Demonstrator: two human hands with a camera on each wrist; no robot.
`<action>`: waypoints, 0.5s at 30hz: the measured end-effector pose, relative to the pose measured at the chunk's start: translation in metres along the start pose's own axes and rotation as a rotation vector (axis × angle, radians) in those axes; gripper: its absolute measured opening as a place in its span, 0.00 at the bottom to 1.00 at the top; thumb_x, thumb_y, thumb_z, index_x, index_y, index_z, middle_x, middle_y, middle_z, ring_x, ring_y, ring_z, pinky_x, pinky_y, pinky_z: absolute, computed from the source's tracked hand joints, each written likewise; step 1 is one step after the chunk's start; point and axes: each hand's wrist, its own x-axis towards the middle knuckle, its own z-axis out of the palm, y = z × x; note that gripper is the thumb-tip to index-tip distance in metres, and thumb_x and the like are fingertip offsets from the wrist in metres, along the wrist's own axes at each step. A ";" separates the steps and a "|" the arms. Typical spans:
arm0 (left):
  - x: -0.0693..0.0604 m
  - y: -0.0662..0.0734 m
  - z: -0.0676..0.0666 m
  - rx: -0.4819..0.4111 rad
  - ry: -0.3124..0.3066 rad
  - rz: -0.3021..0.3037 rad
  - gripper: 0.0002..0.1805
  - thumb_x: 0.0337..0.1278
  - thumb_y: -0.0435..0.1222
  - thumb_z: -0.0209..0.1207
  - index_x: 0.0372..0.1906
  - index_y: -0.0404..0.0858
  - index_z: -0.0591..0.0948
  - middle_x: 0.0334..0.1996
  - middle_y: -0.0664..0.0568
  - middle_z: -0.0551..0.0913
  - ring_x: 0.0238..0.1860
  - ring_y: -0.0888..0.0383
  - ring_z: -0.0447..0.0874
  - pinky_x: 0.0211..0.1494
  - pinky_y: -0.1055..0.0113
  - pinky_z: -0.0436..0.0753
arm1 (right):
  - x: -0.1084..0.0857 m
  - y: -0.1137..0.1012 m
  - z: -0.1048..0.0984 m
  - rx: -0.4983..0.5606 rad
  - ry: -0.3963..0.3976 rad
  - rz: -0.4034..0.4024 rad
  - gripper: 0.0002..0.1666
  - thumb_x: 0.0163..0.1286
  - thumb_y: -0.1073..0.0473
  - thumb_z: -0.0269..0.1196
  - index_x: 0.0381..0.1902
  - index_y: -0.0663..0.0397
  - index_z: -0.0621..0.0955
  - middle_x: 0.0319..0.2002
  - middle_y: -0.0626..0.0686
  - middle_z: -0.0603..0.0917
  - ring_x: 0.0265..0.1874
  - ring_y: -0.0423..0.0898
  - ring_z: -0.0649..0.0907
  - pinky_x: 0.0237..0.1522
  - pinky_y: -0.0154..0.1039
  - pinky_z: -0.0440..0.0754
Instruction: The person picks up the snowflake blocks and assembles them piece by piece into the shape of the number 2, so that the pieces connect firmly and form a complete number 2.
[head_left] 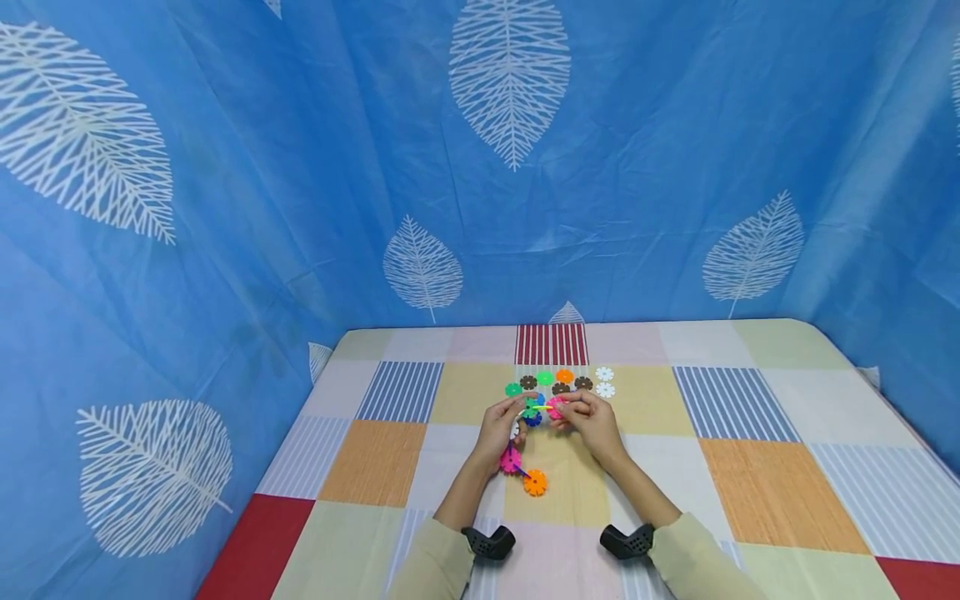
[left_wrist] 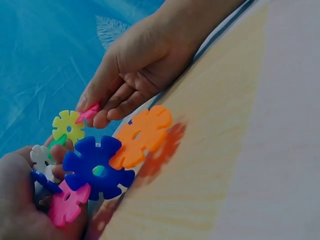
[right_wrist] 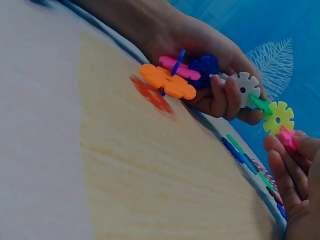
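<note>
A chain of notched plastic flower discs runs between the two hands. My left hand (head_left: 495, 429) grips it near the green disc (right_wrist: 260, 103) and the white disc (right_wrist: 245, 90). Below that hand hang a pink disc (left_wrist: 69, 203), a blue disc (left_wrist: 98, 168) and, at the end, an orange disc (head_left: 535, 482). A yellow disc (right_wrist: 278, 118) stands edge-on to the head view, between the hands. With thumb and fingertips my right hand (head_left: 592, 421) pinches a small pink disc (right_wrist: 287, 138), which touches the yellow one's rim. Fingers partly cover the pink and green discs.
Loose discs lie on the patchwork tablecloth (head_left: 660, 467) just beyond the hands: brown (head_left: 583, 383), orange (head_left: 564, 377), light green (head_left: 545, 378), white (head_left: 604, 390) and blue (head_left: 533, 419) ones. A blue leaf-print curtain (head_left: 630, 167) hangs behind and at both sides.
</note>
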 end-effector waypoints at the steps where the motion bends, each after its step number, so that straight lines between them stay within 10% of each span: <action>1: 0.000 0.000 0.000 -0.004 0.002 -0.003 0.18 0.69 0.38 0.47 0.54 0.32 0.77 0.25 0.48 0.75 0.14 0.63 0.68 0.16 0.75 0.69 | 0.000 0.000 0.000 -0.020 -0.002 -0.008 0.15 0.63 0.71 0.59 0.44 0.80 0.74 0.29 0.64 0.83 0.23 0.50 0.84 0.28 0.43 0.83; 9: 0.002 0.003 -0.008 -0.098 -0.029 -0.050 0.23 0.64 0.43 0.51 0.57 0.32 0.73 0.40 0.46 0.79 0.17 0.64 0.73 0.20 0.75 0.75 | 0.000 -0.018 0.006 -0.260 -0.019 -0.070 0.12 0.63 0.65 0.61 0.43 0.67 0.81 0.29 0.57 0.83 0.25 0.54 0.79 0.25 0.37 0.80; 15: 0.001 0.001 -0.012 0.095 -0.039 -0.047 0.22 0.61 0.48 0.54 0.59 0.46 0.75 0.58 0.52 0.72 0.38 0.67 0.72 0.43 0.64 0.76 | -0.001 -0.025 0.010 -0.363 -0.102 -0.092 0.15 0.67 0.64 0.57 0.48 0.67 0.80 0.32 0.61 0.83 0.23 0.57 0.74 0.21 0.35 0.73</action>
